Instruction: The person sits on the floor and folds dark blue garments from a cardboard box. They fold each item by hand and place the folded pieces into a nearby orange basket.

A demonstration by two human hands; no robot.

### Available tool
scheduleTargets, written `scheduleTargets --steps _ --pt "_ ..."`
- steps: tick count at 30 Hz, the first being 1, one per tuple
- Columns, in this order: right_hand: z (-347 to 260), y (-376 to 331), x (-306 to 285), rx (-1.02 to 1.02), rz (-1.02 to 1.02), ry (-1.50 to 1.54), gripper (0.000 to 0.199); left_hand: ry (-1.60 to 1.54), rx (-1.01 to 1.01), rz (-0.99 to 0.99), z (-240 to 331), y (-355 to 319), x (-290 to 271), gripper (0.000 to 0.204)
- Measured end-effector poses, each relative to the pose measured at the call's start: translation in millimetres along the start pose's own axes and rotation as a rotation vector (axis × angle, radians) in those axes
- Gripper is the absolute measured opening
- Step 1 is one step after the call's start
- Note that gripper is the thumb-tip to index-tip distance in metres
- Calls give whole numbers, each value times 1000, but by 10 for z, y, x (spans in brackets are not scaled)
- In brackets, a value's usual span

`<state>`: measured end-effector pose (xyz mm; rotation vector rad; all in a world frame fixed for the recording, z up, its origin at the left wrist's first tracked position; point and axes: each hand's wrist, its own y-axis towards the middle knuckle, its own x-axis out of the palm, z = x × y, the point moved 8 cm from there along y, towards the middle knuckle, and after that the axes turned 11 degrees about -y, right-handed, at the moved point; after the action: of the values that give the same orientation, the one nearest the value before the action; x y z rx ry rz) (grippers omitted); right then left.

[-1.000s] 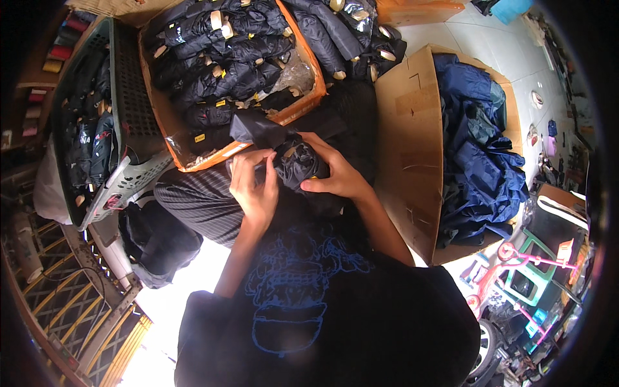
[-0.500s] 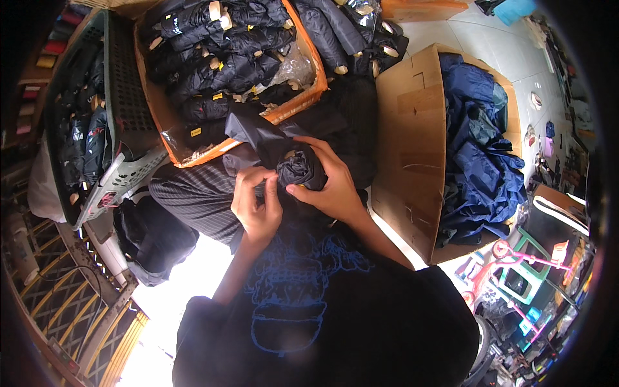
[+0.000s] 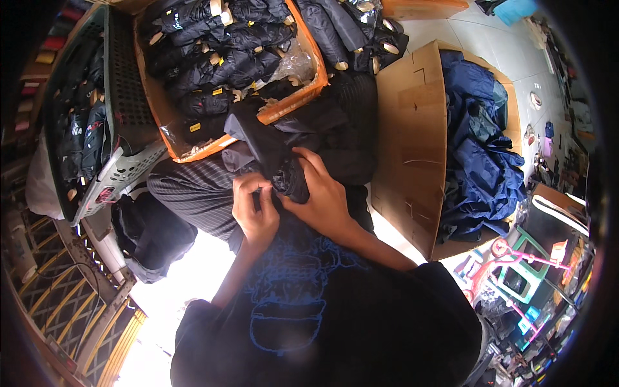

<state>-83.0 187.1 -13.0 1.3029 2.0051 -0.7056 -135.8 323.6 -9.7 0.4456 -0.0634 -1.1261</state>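
Head view shows our right hand [image 3: 322,200] wrapped around a rolled black garment [image 3: 280,164] on our lap, while our left hand [image 3: 255,209] pinches its edge. Behind it, an orange crate [image 3: 309,61] holds rolled black bundles [image 3: 219,45]; a cardboard box [image 3: 409,138] holds blue clothes [image 3: 480,161].

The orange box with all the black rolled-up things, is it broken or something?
Yes, a bit. The orange box has a ragged, torn-looking rim at its near corner, beside the dark bundle that the left hand and right hand grip.
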Motion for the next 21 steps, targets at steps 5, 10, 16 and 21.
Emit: scheduleTargets --steps 5,10,16,21 --pt "23 14 61 17 57 -7 61 61 34 -30 19 -3 10 12" --pt "-13 70 48 -91 2 154 59 -34 -87 64 -22 10 -1 15" --pt "253 68 114 66 28 451 36 -7 -30 -39 33 42 168 12" --pt "228 -7 -11 67 210 311 30 36 122 -100 146 107 266 13"
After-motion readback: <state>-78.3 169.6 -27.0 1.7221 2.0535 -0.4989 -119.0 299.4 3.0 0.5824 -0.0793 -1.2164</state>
